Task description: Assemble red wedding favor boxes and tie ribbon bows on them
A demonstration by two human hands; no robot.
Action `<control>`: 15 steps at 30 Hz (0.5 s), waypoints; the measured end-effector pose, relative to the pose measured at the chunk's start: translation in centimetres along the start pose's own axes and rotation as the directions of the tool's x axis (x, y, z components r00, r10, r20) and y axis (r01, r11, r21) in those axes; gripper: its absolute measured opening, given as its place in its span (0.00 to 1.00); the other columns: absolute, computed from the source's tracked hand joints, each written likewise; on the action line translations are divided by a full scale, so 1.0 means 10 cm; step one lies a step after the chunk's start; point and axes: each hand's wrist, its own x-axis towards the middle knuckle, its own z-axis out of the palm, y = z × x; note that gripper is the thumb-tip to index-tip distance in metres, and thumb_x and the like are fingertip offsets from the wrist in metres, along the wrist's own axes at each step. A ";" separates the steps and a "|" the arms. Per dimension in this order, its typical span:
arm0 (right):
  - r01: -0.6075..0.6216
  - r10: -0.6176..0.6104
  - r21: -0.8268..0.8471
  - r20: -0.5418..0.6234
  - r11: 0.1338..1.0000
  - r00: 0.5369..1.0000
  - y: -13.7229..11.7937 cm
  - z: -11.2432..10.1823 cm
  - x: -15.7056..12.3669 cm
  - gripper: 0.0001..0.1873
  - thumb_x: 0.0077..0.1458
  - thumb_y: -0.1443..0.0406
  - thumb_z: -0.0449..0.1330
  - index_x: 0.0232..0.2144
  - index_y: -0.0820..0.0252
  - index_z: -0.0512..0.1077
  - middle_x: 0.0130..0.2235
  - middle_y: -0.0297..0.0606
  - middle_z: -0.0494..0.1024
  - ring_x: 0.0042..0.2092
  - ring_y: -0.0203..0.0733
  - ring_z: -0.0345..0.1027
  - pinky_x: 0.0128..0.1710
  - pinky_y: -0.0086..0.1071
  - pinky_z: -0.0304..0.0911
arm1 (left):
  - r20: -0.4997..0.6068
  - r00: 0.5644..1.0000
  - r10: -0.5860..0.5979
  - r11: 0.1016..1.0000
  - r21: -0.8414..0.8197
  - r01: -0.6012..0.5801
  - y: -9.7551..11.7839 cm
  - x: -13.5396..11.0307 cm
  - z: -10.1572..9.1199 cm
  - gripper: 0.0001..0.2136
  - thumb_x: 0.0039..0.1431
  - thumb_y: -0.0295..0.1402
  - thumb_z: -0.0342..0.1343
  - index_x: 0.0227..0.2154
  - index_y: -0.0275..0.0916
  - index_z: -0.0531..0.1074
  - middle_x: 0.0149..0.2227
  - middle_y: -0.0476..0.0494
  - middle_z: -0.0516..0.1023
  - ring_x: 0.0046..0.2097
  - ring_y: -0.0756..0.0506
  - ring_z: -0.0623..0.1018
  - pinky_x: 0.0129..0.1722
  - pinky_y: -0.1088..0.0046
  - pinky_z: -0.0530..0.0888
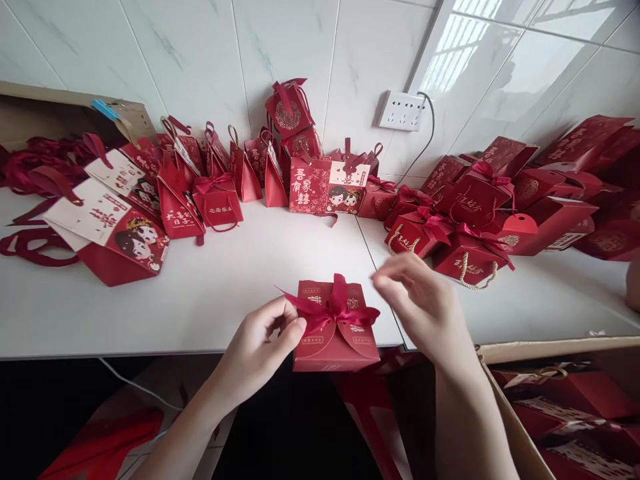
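Note:
A red gift box [336, 347] sits at the front edge of the white table, its curved top flaps folded together. Over its middle lies a dark red ribbon [340, 303] tied in a bow. My left hand [273, 340] pinches the left part of this ribbon between thumb and fingers, beside the box's left side. To the right of the box, raised a little above it and apart from it, is my right hand [420, 300]. Its fingers are bent and slightly blurred, with thumb and fingertips close together; whether anything is between them I cannot tell.
Several red gift boxes and bags [215, 200] line the wall. More boxes with bows [470, 253] crowd the right. Loose ribbon [37, 163] and a cardboard box [55, 110] are at the left. An open carton [550, 347] holds more boxes at lower right. A power socket [401, 111] is on the wall.

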 end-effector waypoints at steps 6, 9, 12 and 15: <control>0.232 -0.009 -0.235 0.684 0.944 0.729 -0.26 0.35 0.57 0.12 0.57 0.62 0.58 0.42 0.60 0.75 0.45 0.43 0.75 0.42 0.41 0.70 0.44 0.33 0.62 | -0.085 0.994 0.061 0.992 0.116 -0.051 0.00 0.00 0.04 0.12 0.59 0.37 0.49 0.22 0.39 0.58 0.22 0.54 0.60 0.26 0.53 0.63 0.26 0.78 0.62; 0.195 0.044 -0.206 0.788 0.959 0.613 -0.22 0.44 0.68 0.13 0.57 0.63 0.58 0.42 0.62 0.75 0.38 0.40 0.78 0.37 0.39 0.71 0.37 0.30 0.62 | -0.143 0.983 0.118 0.972 0.221 -0.084 0.02 -0.02 0.03 0.10 0.59 0.36 0.49 0.24 0.40 0.61 0.24 0.53 0.64 0.29 0.51 0.66 0.30 0.77 0.65; 0.155 -0.026 -0.085 0.799 0.984 0.600 -0.18 0.45 0.66 0.07 0.57 0.66 0.57 0.35 0.62 0.75 0.32 0.35 0.78 0.31 0.34 0.69 0.32 0.27 0.60 | -0.182 0.970 0.164 0.947 0.305 -0.103 0.04 -0.05 0.03 0.08 0.60 0.35 0.49 0.26 0.40 0.64 0.26 0.52 0.67 0.31 0.50 0.68 0.34 0.75 0.67; 0.124 -0.060 -0.029 0.756 0.992 0.652 -0.16 0.43 0.60 0.06 0.56 0.69 0.56 0.31 0.63 0.74 0.31 0.34 0.78 0.31 0.32 0.68 0.33 0.26 0.60 | -0.207 0.951 0.229 0.926 0.349 -0.147 0.04 -0.08 0.05 0.05 0.60 0.33 0.50 0.29 0.41 0.65 0.29 0.51 0.69 0.33 0.50 0.70 0.37 0.75 0.69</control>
